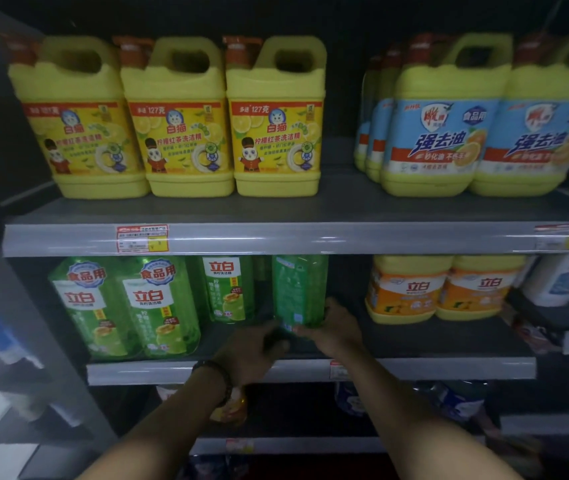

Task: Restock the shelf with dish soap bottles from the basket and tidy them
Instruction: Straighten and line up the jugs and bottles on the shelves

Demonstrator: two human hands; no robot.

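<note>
Our two hands at a middle shelf [449, 367] of dish soap.
Our left hand [253, 351] and right hand [336, 329] both grip the base of one upright green bottle [299, 289].

Lighting: dim, dark vignette at corners. Edges: wide-angle bowing, blurred. Left hand [253, 351] motion-smeared; centre labels legible.
</note>
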